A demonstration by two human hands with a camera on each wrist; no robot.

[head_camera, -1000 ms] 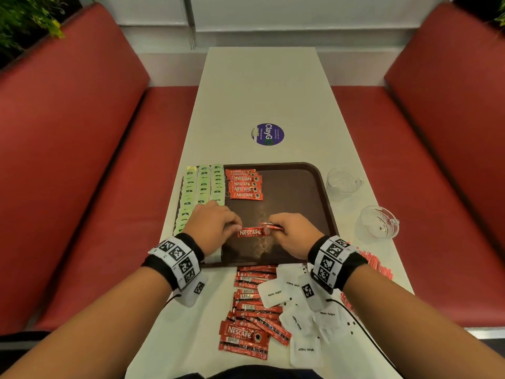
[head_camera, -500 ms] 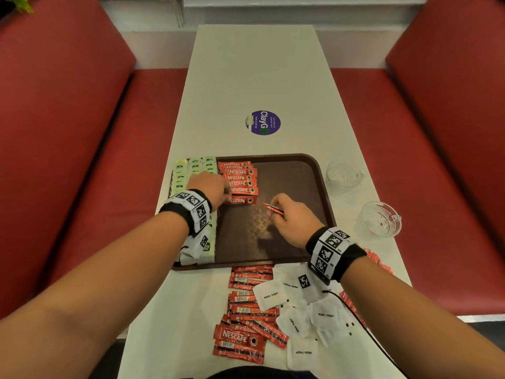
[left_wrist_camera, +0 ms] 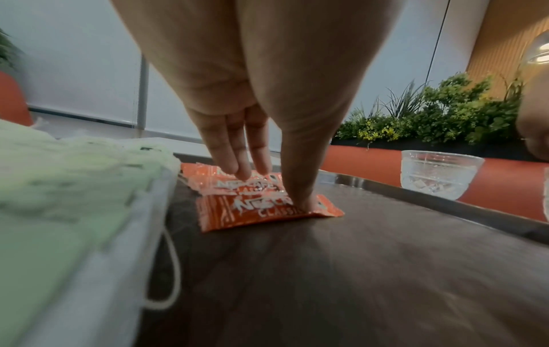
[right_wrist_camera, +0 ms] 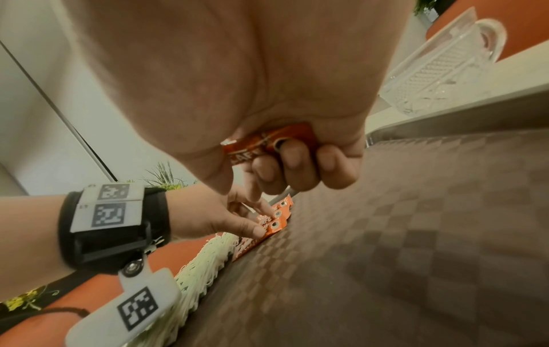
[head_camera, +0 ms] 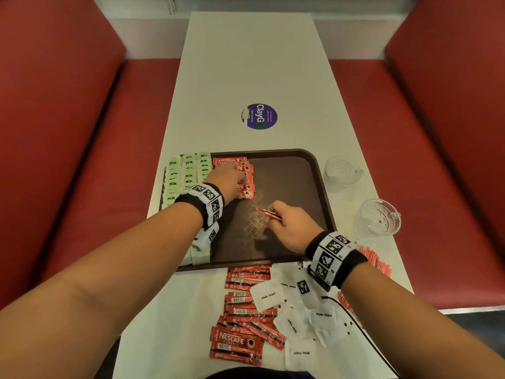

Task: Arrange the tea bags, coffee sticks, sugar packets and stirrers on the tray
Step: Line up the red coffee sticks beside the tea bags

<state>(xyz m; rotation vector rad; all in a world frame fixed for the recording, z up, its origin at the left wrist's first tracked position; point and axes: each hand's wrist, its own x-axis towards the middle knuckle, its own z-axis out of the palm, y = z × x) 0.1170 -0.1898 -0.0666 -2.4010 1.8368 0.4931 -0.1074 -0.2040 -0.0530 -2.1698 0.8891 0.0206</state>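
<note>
Coffee sticks (head_camera: 247, 184) pressed flat by left hand (head_camera: 228, 181); right hand (head_camera: 289, 228) pinches one stick (head_camera: 270, 214) above tray (head_camera: 300, 170).

Dark brown plastic tray (head_camera: 306, 170): matt, checker-textured. Red foil coffee sticks (left_wrist_camera: 267, 209): glossy, crinkled. Clear cut-glass cups (head_camera: 378, 218): shiny, patterned. White table (head_camera: 246, 64): smooth.

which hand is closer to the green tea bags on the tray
Left. The left hand presses the coffee stick row right beside the green tea bags; the right hand holds a coffee stick mid-tray, farther away.
</note>
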